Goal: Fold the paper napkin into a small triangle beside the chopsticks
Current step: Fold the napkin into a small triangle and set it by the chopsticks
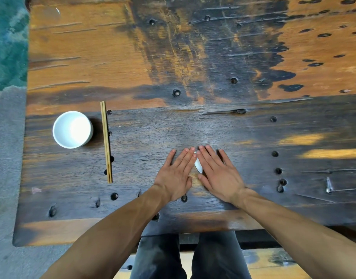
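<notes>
The white paper napkin lies on the dark wooden table near its front edge, almost wholly covered. Only a thin white sliver shows between my hands. My left hand lies flat, palm down, on the napkin's left part with fingers stretched out. My right hand lies flat on its right part in the same way, and the fingertips of both hands meet at the top. A pair of wooden chopsticks lies lengthwise on the table well to the left of my hands.
A white bowl stands left of the chopsticks. The wooden table is worn, with dark knot holes and gouges. Its left edge borders a grey and teal carpet. My legs show under the front edge.
</notes>
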